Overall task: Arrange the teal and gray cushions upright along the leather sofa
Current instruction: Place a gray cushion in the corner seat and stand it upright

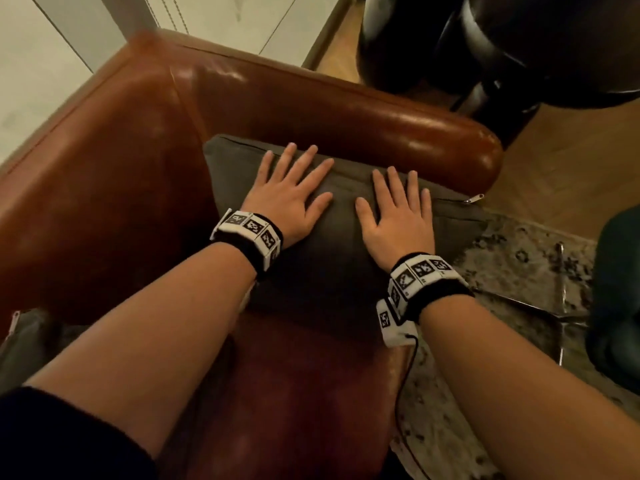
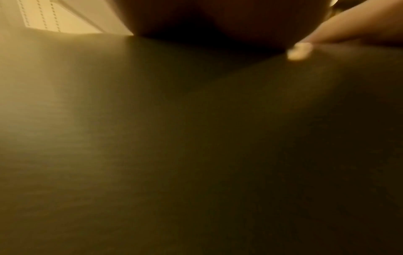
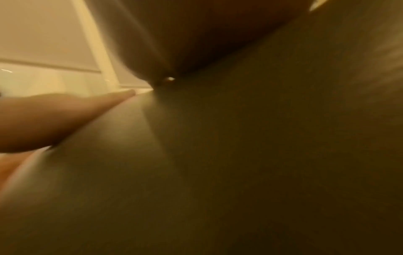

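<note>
1. Both of the person's hands are flat on the gray cushion (image 1: 346, 216), which sits in the corner end of the brown leather sofa (image 1: 114, 174). It leans toward the armrest (image 1: 363, 119) at about 12 o'clock from the hands, but whether it's properly upright or just tilted is hard to tell from above.

2. The left hand (image 1: 287, 195) has its fingers spread straight, palm down on the cushion's 10 o'clock part. Nothing is gripped or pinched, it's just pressing on the fabric.

3. Same deal with the right hand (image 1: 398, 216): fingers straight and a bit apart, palm resting on the cushion just beside the left hand, at its 3 o'clock. The two thumbs are near each other but not touching.

4. A metal zipper pull (image 1: 476, 198) sticks out of the cushion's edge at 3 o'clock from the right hand.

5. The wrist cams are pretty useless. The left wrist view is mostly dark cushion fabric (image 2: 196, 138) with one blurry finger (image 2: 348, 27) lying on it at 1 o'clock. The right wrist view has the same dark fabric (image 3: 240, 172) with a straight finger (image 3: 65, 117) at 9 o'clock.

6. Another grayish cushion (image 1: 24, 344) peeks in at 8 o'clock of the head view. Something teal (image 1: 620, 296) sits off the sofa at 3 o'clock over a patterned rug (image 1: 512, 258), too cropped to tell whether it's a cushion.

7. A dark chair (image 1: 519, 53) stands on the wood floor at 1 o'clock, beyond the armrest.
</note>
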{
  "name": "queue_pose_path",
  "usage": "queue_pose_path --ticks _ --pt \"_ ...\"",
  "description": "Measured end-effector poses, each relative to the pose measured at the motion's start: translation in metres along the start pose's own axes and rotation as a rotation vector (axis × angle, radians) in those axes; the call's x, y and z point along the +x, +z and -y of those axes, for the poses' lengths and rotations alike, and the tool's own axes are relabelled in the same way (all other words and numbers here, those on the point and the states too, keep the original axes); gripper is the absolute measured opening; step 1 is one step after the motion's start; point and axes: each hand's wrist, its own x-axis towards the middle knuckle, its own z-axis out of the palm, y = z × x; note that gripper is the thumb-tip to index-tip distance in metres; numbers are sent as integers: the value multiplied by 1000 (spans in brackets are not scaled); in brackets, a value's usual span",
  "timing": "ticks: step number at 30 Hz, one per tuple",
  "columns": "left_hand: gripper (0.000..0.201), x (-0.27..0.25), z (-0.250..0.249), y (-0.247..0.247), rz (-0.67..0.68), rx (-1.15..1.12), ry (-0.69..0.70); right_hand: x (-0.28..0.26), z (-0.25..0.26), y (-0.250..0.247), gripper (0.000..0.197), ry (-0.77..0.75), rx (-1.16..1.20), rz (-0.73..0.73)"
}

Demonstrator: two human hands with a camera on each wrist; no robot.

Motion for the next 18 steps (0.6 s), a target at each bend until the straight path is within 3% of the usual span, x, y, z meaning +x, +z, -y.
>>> queue_pose_path --ticks 7,10,12,18 --pt "62 -3 62 -13 38 -9 -178 1 -38 -15 64 68 30 64" --pt "59 6 40 -19 27 -9 -75 13 -19 -19 62 42 66 24" --pt "54 12 24 -20 70 -21 27 22 -2 -20 58 -35 67 79" --pt "25 25 15 -28 47 -32 22 29 16 -31 28 47 95 15"
